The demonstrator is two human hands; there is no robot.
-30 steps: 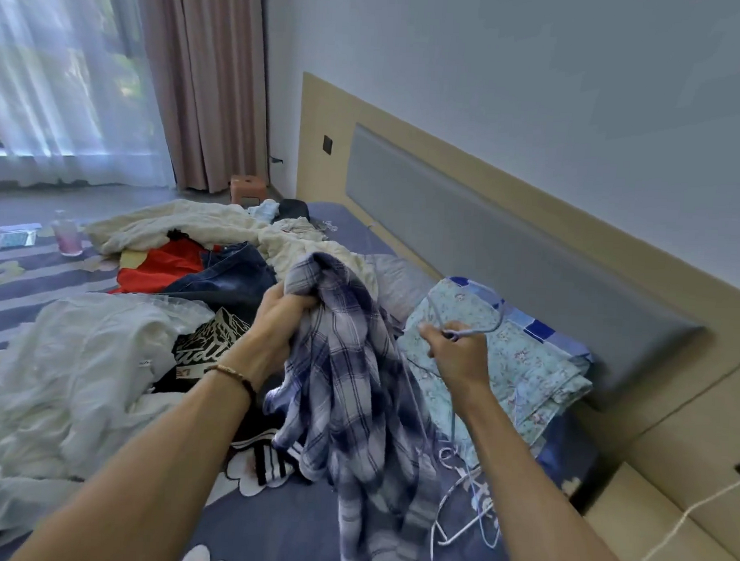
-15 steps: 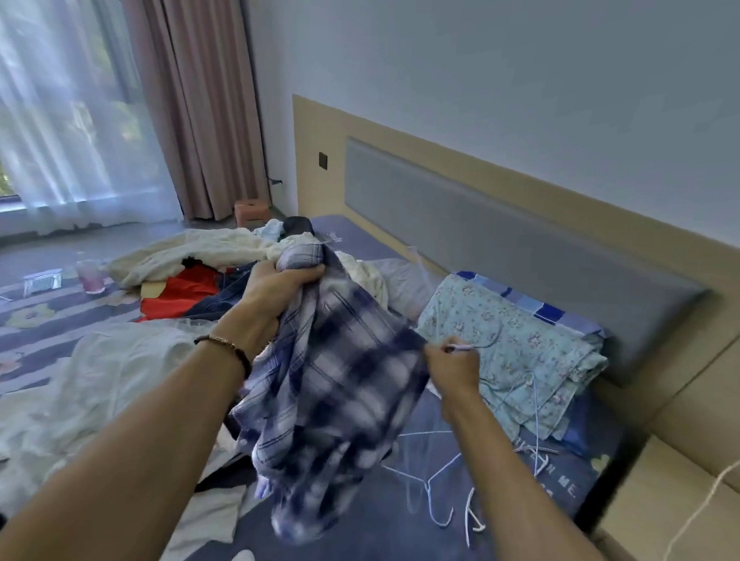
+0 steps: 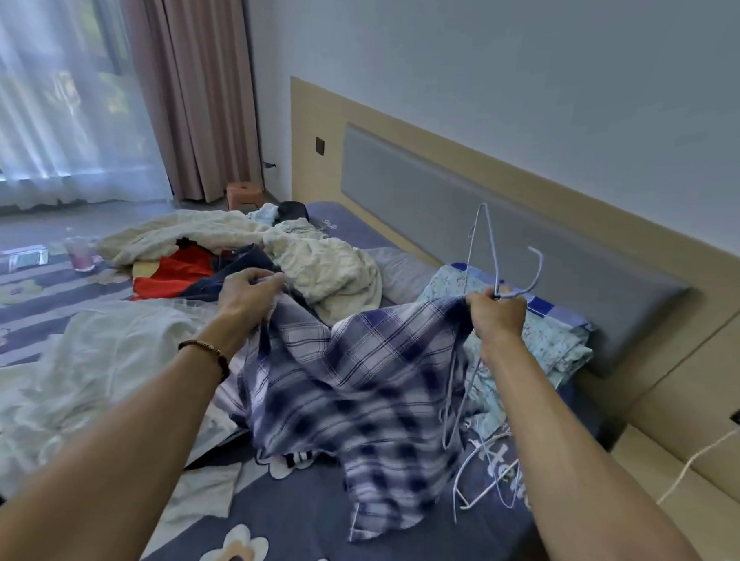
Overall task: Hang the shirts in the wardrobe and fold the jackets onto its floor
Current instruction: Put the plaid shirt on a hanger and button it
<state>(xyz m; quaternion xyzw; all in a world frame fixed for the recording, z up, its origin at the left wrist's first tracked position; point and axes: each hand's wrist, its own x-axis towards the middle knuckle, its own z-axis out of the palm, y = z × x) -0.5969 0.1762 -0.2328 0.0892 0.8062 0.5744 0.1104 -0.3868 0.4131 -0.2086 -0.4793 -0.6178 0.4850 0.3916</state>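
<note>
Both grips on plaid shirt (image 3: 355,377)

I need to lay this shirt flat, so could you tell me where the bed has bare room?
Bare sheet shows at the near edge, between the blue plaid shirt and the white crumpled garment. Crowded: the loose wire hangers to the right, and the clothes pile around the red garment beyond.

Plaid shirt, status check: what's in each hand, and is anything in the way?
Left hand grips plaid shirt at one top edge. Right hand pinches the other edge plus a wire hanger. Shirt spread, not on hanger yet. Loose hangers lie beneath.
</note>
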